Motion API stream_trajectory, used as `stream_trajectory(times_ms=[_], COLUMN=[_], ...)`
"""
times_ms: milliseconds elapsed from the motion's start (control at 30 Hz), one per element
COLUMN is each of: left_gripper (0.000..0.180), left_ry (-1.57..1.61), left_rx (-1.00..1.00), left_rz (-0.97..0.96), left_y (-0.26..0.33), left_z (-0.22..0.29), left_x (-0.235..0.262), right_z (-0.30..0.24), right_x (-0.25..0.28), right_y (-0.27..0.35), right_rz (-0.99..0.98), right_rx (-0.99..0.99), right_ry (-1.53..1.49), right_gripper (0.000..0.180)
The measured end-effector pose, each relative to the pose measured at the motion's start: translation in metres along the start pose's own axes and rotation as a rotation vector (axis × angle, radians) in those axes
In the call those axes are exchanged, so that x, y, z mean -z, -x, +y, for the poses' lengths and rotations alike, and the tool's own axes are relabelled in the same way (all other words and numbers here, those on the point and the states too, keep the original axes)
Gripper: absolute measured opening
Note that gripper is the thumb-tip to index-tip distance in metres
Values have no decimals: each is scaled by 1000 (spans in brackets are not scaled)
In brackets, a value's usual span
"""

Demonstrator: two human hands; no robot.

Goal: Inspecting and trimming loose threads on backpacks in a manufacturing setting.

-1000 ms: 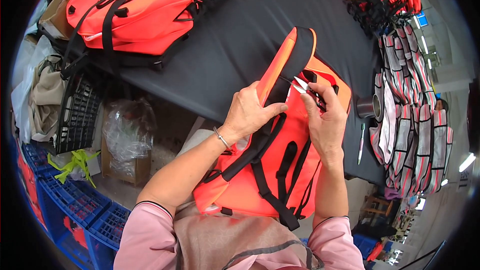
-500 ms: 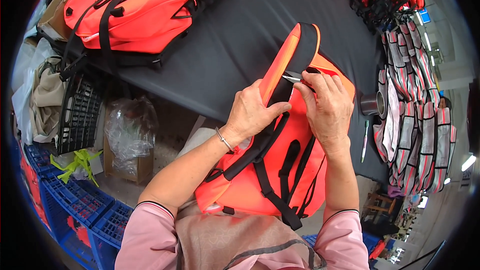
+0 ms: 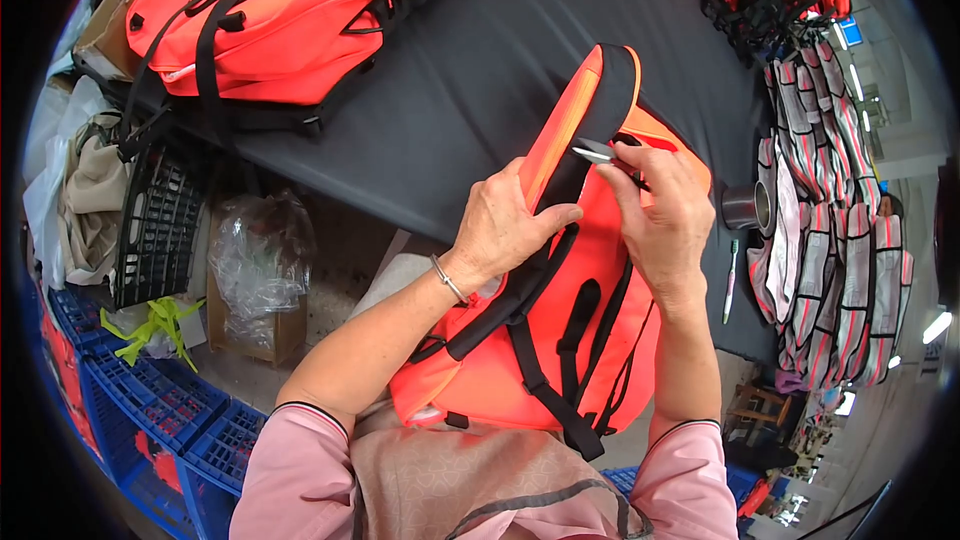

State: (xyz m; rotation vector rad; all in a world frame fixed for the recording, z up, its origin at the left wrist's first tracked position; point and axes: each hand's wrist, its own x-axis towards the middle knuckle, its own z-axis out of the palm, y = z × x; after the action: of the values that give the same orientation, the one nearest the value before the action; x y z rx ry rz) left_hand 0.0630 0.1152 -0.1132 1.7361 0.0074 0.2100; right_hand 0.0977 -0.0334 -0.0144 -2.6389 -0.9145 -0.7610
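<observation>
An orange-red backpack (image 3: 600,340) with black straps rests against my body and over the table edge. Its open top flap (image 3: 566,125), orange with a black edge band, stands raised. My left hand (image 3: 505,220) grips this flap, thumb on the inner side and fingers behind it. In my right hand (image 3: 665,210) is a small pair of thread snips (image 3: 594,151), pinched between thumb and fingers. The pointed metal blades lie by the black band inside the bag's opening. My right fingers hide most of the handle.
A second orange-red bag (image 3: 270,30) lies at the far left of the black-covered table (image 3: 450,90). A metal cup (image 3: 746,208) and a toothbrush (image 3: 731,280) are at the right edge. Grey straps (image 3: 830,240) hang beyond. Blue crates (image 3: 160,400) and a black basket (image 3: 160,225) stand left.
My right hand has shifted slightly right and turned, and the snips' blades have swung and show more of their flat side. My left hand stays on the flap.
</observation>
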Motion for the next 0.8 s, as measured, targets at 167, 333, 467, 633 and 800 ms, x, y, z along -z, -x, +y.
stream_trajectory(times_ms=[167, 333, 467, 633, 800], left_gripper=[57, 56, 55, 57, 67], left_ry=[1, 21, 86, -32, 47], left_rx=[50, 10, 50, -57, 42], left_rz=[-18, 13, -4, 27, -10], left_y=[0, 1, 1, 1, 4], left_z=[4, 4, 4, -2, -1], left_x=[2, 1, 2, -2, -1], right_z=[-3, 2, 5, -16, 59], right_x=[0, -1, 3, -19, -26], right_y=[0, 4, 6, -10, -32], right_rz=[-46, -121, -145, -20, 207], right_rx=[11, 21, -241, -142, -382], right_ry=[47, -15, -367, -233, -109], right_gripper=[18, 16, 28, 55, 39])
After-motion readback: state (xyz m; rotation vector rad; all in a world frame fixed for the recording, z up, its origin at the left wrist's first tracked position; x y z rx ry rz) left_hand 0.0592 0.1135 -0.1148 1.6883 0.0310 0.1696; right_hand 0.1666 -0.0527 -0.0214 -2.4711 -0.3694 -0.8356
